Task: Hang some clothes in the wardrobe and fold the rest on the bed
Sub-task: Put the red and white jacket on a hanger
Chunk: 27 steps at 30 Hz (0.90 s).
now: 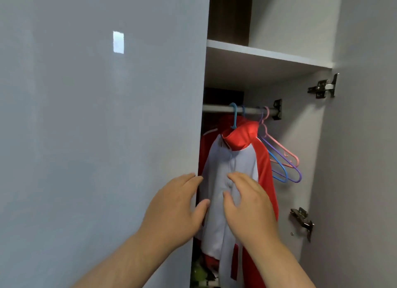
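Straight ahead of both hands, inside the wardrobe (300, 124), a red and white jacket (232, 165) hangs from a blue hanger (234, 118) on the rail (217, 108). I have my left hand (178, 208) released, fingers straight, its tips at the edge of the closed door (96, 115), just left of the jacket's front. My right hand (247, 204) is also released, fingers spread and lying against or just over the white chest panel; I cannot tell whether they press the cloth. I judge that the hands are here to smooth or square the jacket so it hangs flat and clears the door, which covers the left of the opening. Above and right of my right hand, three empty hangers hang from the same rail: one blue (279, 169), one purple (294, 171), one pink (285, 152), bunched toward the rail bracket, probably kept there as spares for the next garments. Behind the jacket, left of it, another red garment (209, 135) shows in part, so I count two hung pieces. Further right, two hinges sit on the side wall, upper (322, 86) and lower (301, 220). Neither the bed nor any clothes for folding are in view.
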### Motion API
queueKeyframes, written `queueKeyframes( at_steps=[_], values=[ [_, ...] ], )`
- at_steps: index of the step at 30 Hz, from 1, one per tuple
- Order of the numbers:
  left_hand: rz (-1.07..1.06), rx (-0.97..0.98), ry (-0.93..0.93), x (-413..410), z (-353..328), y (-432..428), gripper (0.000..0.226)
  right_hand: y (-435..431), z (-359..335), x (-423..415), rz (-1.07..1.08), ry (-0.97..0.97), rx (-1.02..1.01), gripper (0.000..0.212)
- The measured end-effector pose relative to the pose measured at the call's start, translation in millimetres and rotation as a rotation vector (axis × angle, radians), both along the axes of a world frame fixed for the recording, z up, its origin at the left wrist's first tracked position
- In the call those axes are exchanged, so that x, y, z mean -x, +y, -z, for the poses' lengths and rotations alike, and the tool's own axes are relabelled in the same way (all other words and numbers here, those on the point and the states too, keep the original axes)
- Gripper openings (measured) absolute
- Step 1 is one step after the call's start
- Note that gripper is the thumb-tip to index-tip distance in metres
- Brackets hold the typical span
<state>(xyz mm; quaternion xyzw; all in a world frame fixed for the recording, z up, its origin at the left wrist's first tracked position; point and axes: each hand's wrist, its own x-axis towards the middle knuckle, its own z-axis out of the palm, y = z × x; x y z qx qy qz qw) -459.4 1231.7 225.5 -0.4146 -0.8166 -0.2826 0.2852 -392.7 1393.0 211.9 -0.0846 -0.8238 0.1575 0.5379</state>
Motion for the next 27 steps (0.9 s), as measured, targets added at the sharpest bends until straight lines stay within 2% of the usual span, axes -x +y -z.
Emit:
queueKeyframes(
  at_steps=[2, 8, 14, 18, 27],
  values=[
    [-0.071, -0.037, -0.028, 0.1, 12.2, -37.6, 0.082, -32.8, 8.4, 11.8, -0.112, 0.009, -0.040, 0.039],
    [-0.423, -0.035, -0.093, -2.7, 52.0, -176.5, 0.058, -129.9, 41.3, 49.4, -0.404, 0.038, -0.159, 0.038],
    [-0.708, -0.042, -0.222, -27.1, 88.1, -287.3, 0.068, -207.7, 72.3, 61.5, -0.567, -0.112, -0.158, 0.041],
    [-0.825, -0.063, -0.240, -42.9, 102.7, -339.4, 0.056, -255.8, 88.0, 63.1, -0.632, -0.148, -0.172, 0.039],
    [-1.012, -0.047, -0.326, -58.4, 114.1, -446.1, 0.059, -376.2, 113.2, 80.8, -0.836, -0.181, -0.188, 0.040]
  ],
)
